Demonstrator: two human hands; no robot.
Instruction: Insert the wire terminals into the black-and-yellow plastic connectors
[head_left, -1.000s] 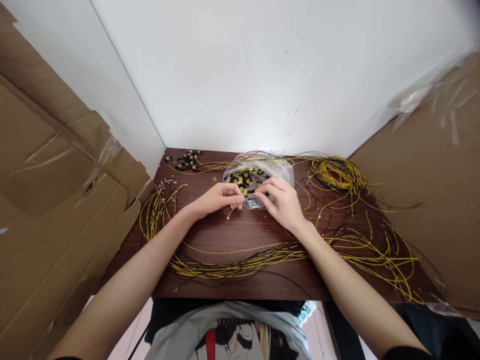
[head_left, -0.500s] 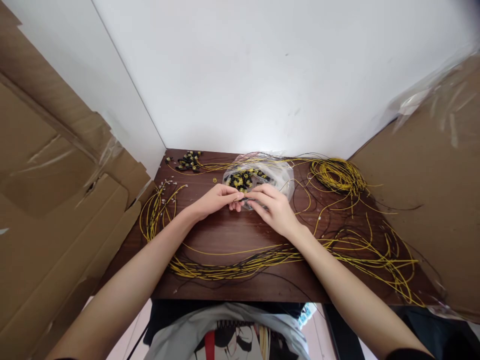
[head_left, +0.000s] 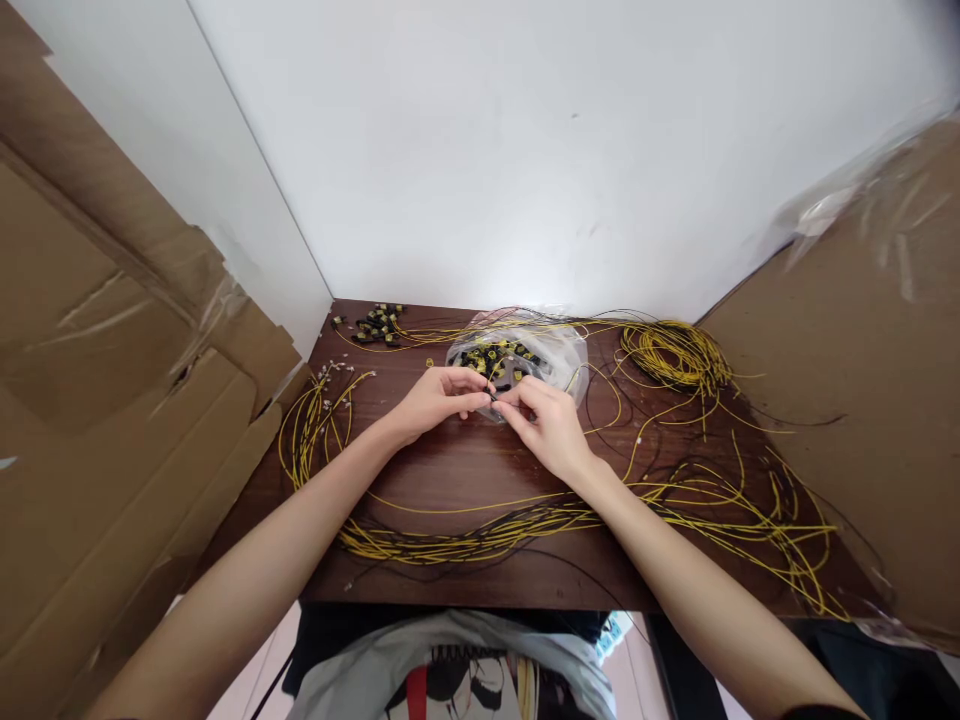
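You pinch a small black part (head_left: 492,395) between the fingertips of your left hand (head_left: 448,394) and right hand (head_left: 553,422), thumbs and fingers closed on it, just before the clear plastic bag (head_left: 564,352) of black-and-yellow connectors (head_left: 487,357). It seems to slant down toward your right thumb; fingertips hide its ends, so which way it points can't be told. Bare brown tabletop (head_left: 450,460) lies between your hands and the yellow-and-black wire bundle (head_left: 465,546), with the front edge beyond; cardboard panels (head_left: 840,350) flank you. Marks on the blue-and-white item (head_left: 615,634) below are too small to read.
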